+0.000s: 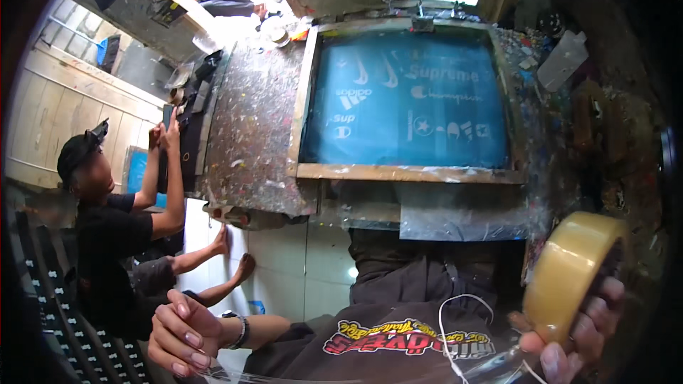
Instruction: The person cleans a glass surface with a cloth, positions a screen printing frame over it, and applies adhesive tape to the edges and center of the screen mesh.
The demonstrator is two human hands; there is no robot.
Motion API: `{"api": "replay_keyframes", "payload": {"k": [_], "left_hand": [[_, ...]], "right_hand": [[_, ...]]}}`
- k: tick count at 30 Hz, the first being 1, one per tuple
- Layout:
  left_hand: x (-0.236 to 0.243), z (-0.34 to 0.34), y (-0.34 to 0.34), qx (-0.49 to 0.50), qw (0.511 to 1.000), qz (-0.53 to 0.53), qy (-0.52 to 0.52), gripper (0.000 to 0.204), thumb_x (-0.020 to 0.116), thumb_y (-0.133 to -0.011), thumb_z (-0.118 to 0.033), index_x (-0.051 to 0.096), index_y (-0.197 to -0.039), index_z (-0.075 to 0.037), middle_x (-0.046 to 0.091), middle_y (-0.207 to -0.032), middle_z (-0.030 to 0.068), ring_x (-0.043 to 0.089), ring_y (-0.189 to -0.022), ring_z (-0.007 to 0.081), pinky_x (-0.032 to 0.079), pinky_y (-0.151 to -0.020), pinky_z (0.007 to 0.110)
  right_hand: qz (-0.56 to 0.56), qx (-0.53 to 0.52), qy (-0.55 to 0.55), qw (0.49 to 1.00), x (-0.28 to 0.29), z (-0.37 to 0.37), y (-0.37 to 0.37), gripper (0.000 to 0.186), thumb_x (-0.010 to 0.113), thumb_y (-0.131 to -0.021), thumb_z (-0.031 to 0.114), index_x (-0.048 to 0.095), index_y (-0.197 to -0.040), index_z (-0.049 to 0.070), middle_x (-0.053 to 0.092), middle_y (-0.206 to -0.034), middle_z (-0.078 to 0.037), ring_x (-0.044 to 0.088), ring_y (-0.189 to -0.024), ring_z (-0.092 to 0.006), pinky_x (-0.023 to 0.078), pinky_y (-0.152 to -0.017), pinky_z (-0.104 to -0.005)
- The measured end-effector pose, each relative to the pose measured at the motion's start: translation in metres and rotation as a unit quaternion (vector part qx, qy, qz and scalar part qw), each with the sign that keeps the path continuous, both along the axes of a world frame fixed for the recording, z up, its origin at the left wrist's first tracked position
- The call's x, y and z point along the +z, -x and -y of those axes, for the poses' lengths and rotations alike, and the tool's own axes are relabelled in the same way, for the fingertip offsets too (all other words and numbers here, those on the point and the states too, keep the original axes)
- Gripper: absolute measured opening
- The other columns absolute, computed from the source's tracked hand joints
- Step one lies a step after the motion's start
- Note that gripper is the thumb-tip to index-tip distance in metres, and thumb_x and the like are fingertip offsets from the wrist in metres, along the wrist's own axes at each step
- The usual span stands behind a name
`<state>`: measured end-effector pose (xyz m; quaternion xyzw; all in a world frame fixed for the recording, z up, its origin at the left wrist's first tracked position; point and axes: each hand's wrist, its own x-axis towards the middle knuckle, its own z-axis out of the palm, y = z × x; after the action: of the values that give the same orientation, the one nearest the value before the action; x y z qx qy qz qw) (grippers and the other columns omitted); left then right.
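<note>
My right hand [594,323] grips a wide roll of clear yellowish packing tape [569,270] at the lower right, fingers wrapped round its lower edge. From the roll, a shiny clear strip of tape [491,364] runs low across my lap toward the left. My left hand [185,334] is at the lower left with its fingers curled, closed by the strip's far end; the exact pinch is partly hidden. Ahead of me lies a screen-printing frame [405,171] with blue mesh [398,107] bearing pale logo shapes. Neither hand touches it.
A paint-spattered table [249,121] carries the frame. A clear plastic sheet [462,220] hangs over its near edge. A white plastic container [563,62] stands at the right. On the left a seated person [117,242] holds up a phone [168,115]. White earphone cord [442,327] crosses my shirt.
</note>
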<state>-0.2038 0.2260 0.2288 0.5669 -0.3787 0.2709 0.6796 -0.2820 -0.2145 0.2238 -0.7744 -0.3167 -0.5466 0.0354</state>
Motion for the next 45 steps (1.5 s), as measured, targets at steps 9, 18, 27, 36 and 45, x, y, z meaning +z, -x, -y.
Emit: {"api": "replay_keyframes", "payload": {"k": [9,18,27,36,45], "left_hand": [[-0.015,0.004,0.008,0.034,0.999,-0.004,-0.004,0.013,0.077,-0.087,-0.024,0.065,-0.084,-0.027,0.064,-0.072,-0.0145,0.052,-0.084,0.006,0.035,-0.089,0.033],[-0.034,0.011,-0.022,0.008,0.998,-0.055,-0.029,0.017,0.08,-0.082,-0.029,0.065,-0.088,-0.024,0.049,-0.099,0.0001,0.049,-0.099,0.0184,0.039,-0.093,0.042],[-0.002,-0.004,0.004,0.151,0.987,0.028,0.039,0.018,0.075,-0.09,-0.021,0.059,-0.096,-0.02,0.058,-0.086,-0.0055,0.05,-0.092,0.0152,0.038,-0.093,0.036],[-0.018,0.024,-0.028,-0.084,0.989,-0.088,0.08,0.009,0.074,-0.089,-0.021,0.065,-0.091,-0.018,0.057,-0.092,0.001,0.055,-0.102,0.0225,0.041,-0.1,0.046],[-0.138,0.189,-0.231,-0.195,0.878,-0.431,-0.07,0.016,0.073,-0.086,-0.005,0.065,-0.099,-0.003,0.064,-0.092,0.0032,0.06,-0.086,0.0112,0.049,-0.081,0.026]], "right_hand": [[-0.165,0.068,-0.017,0.984,-0.035,-0.01,-0.035,0.034,0.078,-0.084,0.029,0.064,-0.113,0.021,0.042,-0.06,0.005,0.045,-0.052,-0.0121,0.043,-0.056,-0.0312],[-0.354,0.096,0.044,0.929,-0.24,-0.122,-0.112,0.05,0.054,-0.091,0.02,0.055,-0.141,0.024,0.049,-0.068,0.002,0.056,-0.069,-0.0136,0.039,-0.095,-0.0401],[-0.389,0.316,-0.251,0.828,-0.082,-0.118,-0.112,0.045,0.083,-0.077,0.034,0.069,-0.112,0.011,0.067,-0.109,-0.004,0.06,-0.104,-0.0238,0.041,-0.096,-0.0444],[-0.34,0.475,-0.431,0.688,-0.008,-0.129,-0.109,0.029,0.07,-0.092,0.025,0.062,-0.12,0.019,0.07,-0.09,-0.006,0.063,-0.08,-0.0188,0.05,-0.076,-0.0392],[-0.328,0.136,-0.646,0.675,-0.124,-0.01,-0.178,0.039,0.068,-0.087,0.007,0.054,-0.122,0.0,0.058,-0.084,-0.001,0.056,-0.077,-0.013,0.047,-0.076,-0.0294]]}}
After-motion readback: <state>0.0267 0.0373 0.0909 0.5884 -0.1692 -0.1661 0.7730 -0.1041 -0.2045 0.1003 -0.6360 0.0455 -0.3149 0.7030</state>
